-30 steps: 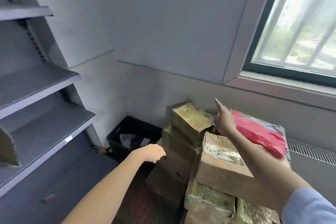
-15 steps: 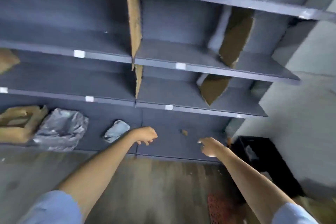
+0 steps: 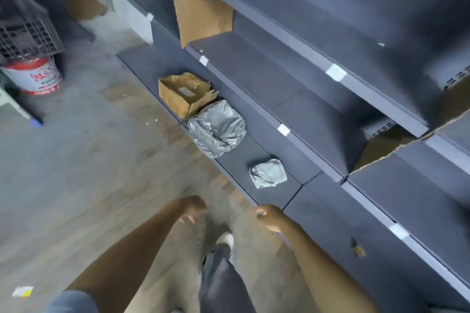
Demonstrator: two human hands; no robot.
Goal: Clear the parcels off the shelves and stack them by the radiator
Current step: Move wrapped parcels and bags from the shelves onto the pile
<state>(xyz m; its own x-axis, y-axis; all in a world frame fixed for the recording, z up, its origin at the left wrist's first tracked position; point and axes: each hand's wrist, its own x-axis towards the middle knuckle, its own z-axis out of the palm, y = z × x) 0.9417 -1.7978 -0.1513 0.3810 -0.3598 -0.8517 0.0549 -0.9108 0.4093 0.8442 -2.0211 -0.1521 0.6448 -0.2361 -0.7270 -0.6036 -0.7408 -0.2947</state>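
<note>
Three parcels sit in a row on the lowest dark grey metal shelf [image 3: 256, 157]: a torn brown cardboard box [image 3: 183, 93], a large crumpled silver plastic mailer [image 3: 217, 128] touching it, and a small grey plastic mailer [image 3: 268, 173] set apart. The left hand [image 3: 191, 208] and right hand [image 3: 270, 215] hang empty, fingers loosely curled, near the shelf's front edge (the right closer to the small mailer).

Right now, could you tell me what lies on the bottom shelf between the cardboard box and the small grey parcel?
In the head view, the large crinkled grey bag lies between them, touching the cardboard box; bare shelf separates it from the small grey parcel.
</note>
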